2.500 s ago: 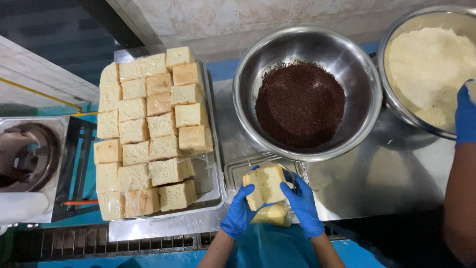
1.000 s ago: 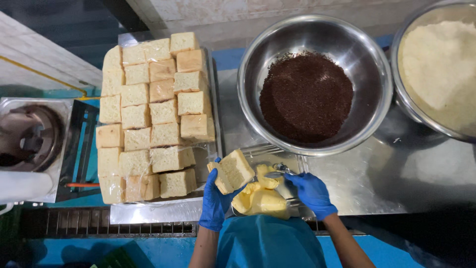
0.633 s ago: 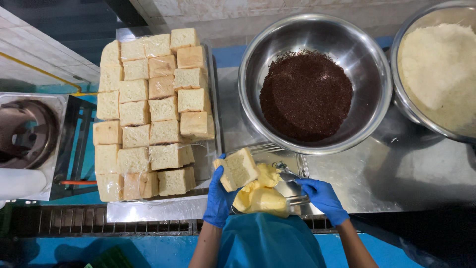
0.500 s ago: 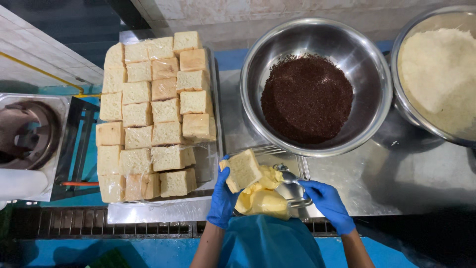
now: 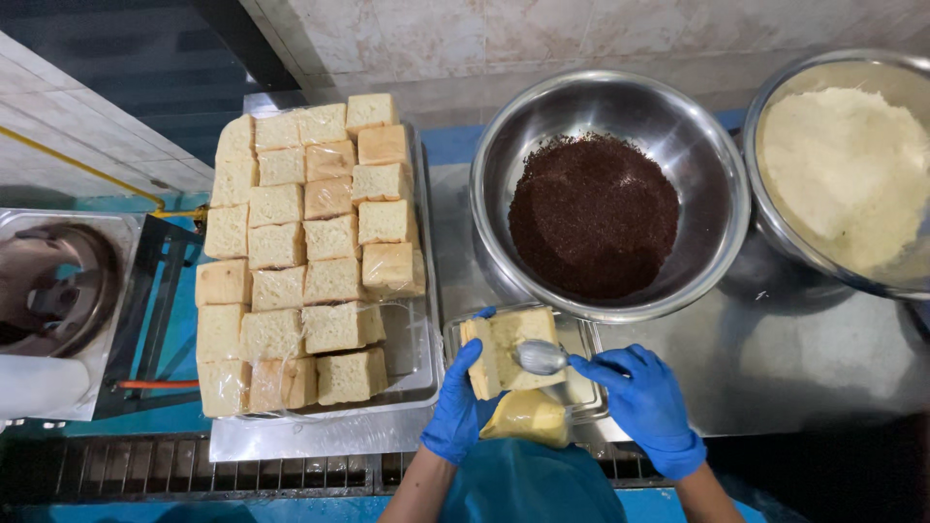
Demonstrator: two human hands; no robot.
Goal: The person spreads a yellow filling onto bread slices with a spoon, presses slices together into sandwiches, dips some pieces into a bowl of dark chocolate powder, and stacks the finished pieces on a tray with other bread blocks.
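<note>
- Head view: left hand [image 5: 457, 412] clasping bread slice [image 5: 509, 349]; right hand [image 5: 647, 402] gripping spoon [image 5: 542, 358], mid-spread w/ yellow butter [image 5: 528, 416].
- Next, prob.: even strokes, edge to edge.

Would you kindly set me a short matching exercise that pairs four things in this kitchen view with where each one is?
Things:
1. spoon
2. bread slice
3. dark brown crumbs
4. wrapped bread pieces

Places:
A. stacked on the metal tray
B. in the left hand
C. in the right hand
D. in the middle steel bowl

Pairs: 1-C, 2-B, 3-D, 4-A
</note>
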